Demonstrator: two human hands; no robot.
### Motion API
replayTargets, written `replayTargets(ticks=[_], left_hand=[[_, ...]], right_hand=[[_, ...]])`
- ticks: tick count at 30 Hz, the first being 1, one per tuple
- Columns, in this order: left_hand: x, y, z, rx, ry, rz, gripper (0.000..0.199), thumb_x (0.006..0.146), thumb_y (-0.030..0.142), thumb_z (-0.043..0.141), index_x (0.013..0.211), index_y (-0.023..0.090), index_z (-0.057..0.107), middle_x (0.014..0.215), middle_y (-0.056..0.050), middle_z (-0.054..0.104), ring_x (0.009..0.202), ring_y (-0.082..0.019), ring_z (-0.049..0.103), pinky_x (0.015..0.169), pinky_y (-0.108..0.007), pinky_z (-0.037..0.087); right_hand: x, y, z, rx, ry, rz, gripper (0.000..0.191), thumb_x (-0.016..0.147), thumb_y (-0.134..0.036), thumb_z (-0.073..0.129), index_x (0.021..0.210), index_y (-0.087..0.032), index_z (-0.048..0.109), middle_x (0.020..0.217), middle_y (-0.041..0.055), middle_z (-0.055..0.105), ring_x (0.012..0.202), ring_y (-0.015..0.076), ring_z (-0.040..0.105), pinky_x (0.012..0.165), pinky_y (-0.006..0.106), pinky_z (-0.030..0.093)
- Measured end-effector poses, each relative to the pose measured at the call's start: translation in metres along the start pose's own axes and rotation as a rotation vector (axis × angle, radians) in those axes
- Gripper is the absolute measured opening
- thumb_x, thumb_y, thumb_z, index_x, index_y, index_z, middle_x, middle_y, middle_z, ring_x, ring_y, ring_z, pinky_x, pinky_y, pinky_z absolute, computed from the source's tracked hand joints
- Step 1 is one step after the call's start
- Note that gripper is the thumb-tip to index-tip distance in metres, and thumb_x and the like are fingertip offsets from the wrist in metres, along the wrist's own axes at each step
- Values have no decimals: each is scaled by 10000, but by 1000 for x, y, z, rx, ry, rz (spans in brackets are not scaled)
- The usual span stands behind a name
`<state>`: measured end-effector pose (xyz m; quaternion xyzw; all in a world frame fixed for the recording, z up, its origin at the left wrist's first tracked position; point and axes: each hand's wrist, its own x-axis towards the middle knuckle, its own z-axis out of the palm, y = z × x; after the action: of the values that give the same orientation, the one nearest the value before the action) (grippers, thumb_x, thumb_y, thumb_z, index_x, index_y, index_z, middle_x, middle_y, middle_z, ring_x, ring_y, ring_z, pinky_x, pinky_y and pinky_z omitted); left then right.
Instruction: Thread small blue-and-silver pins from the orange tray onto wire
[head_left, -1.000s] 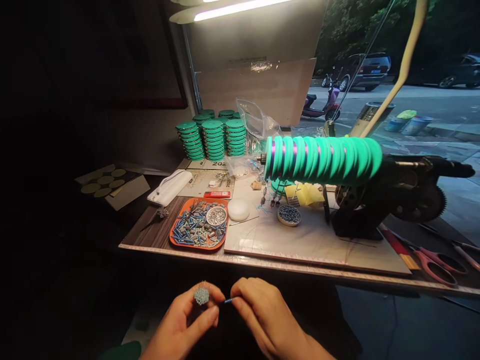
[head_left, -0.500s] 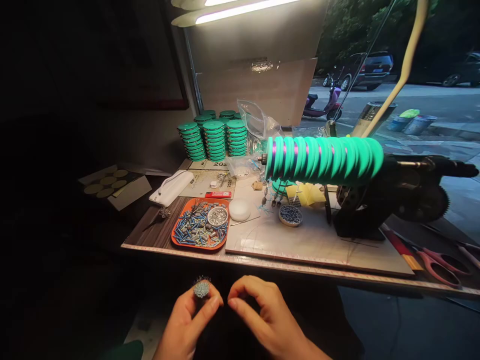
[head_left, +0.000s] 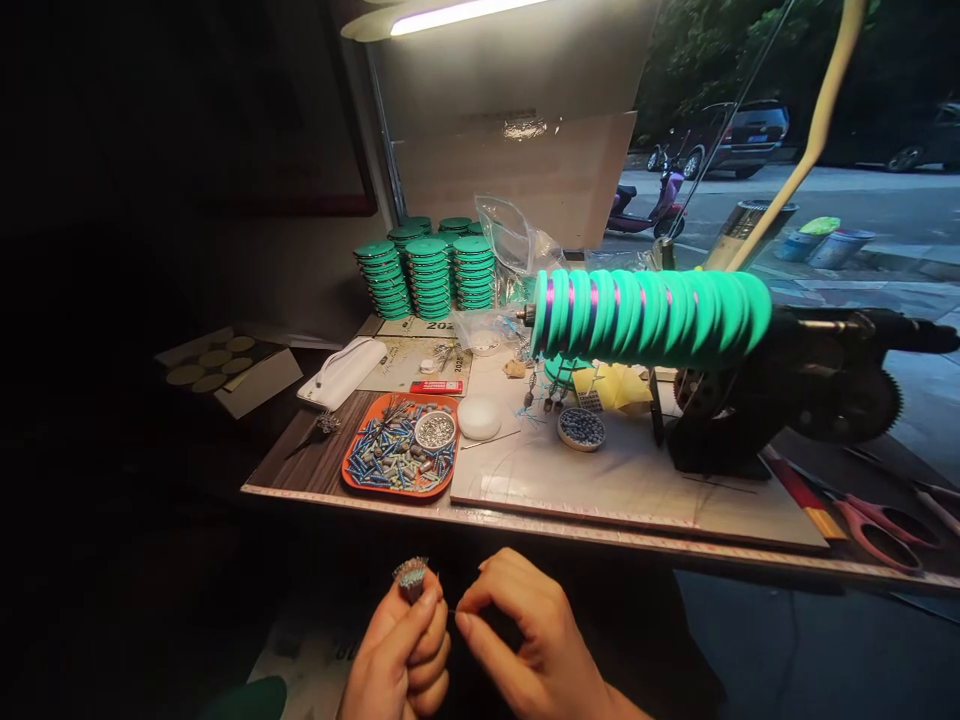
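My left hand point(head_left: 409, 655) is closed, its thumb and curled fingers gripping a small bundle of thin grey pieces point(head_left: 411, 574) with fine ends fanning out on top. I cannot make out their exact kind. Just to the right, my right hand point(head_left: 525, 625) pinches thumb against forefinger. A faint thin strand point(head_left: 453, 611) spans the small gap between both hands and meets that pinch. Both hands are in front of the table edge, below an orange tray point(head_left: 346, 478) of blue and grey small parts, with a round dish of silvery bits point(head_left: 435, 431) inside it.
Green foam spools point(head_left: 645, 315) wound with purple line sit on a black geared winder point(head_left: 750, 400) at right. Stacked green spools point(head_left: 429, 275) stand behind. A dish of blue-grey beads point(head_left: 580, 428), a white lid point(head_left: 480, 417) and scissors point(head_left: 885, 535) lie on the table.
My left hand has shifted slightly right and its fingers have curled in, with the bundle's top now tilted differently. My right hand stays pinched in nearly the same place.
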<state>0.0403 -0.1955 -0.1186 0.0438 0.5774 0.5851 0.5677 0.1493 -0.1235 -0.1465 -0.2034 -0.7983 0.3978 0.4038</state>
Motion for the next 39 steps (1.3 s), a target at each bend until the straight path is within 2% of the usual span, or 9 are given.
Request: replayTargets(ticks=[4,7,10,15,20,25,35,39], left_hand=[[2,-4,-3,11,-11,13,501,584,523,745,787,159,468,520,123,189,462,-15,59,410,-139,79],[0,-4,2,31,36,13,618,531,608,727,882,177,456,498,136,231,450,-8,59,403,-134,61],[-1,-3,6,65,83,17,644,489,654,710,838,203,411,484,146,214,443,-5,45,397,-129,42],[2,-3,4,24,72,23,585,496,564,770,731,187,390,493,142,203,443,2,47,400,-133,45],[3,-4,0,11,73,43,501,528,486,784,716,148,466,497,133,213,446,3,68,410,-139,64],[2,-4,1,13,77,52,455,553,444,775,691,149,457,496,131,210,446,4,71,415,-137,59],[4,-8,-5,-19,14,45,363,611,392,747,672,146,489,492,119,217,437,-3,77,408,-146,63],[7,-9,-8,-1,-4,38,406,574,456,763,700,129,558,479,114,246,425,-4,100,404,-153,76]], right_hand=[[-1,0,-1,7,4,11,144,796,-147,481,669,-135,547,618,-8,562,639,46,471,611,156,358],[-1,1,-1,8,-4,6,131,792,-142,489,675,-134,546,626,-10,567,640,44,473,614,157,355],[-1,1,0,10,-12,4,113,783,-138,504,677,-135,543,631,-16,567,642,39,471,617,152,353],[0,0,0,28,2,9,107,777,-129,507,675,-138,539,625,-24,556,642,32,463,608,139,347],[0,0,1,22,14,10,115,774,-129,507,662,-137,532,616,-23,548,637,33,454,605,140,343],[-1,0,3,24,11,2,122,779,-129,497,666,-135,542,612,-14,553,635,40,461,603,147,351],[0,2,4,4,43,23,107,759,-104,509,659,-138,523,619,-32,537,632,24,456,592,127,330],[-1,4,6,-81,110,33,120,761,-94,477,653,-137,509,616,-24,520,628,33,441,592,147,307]])
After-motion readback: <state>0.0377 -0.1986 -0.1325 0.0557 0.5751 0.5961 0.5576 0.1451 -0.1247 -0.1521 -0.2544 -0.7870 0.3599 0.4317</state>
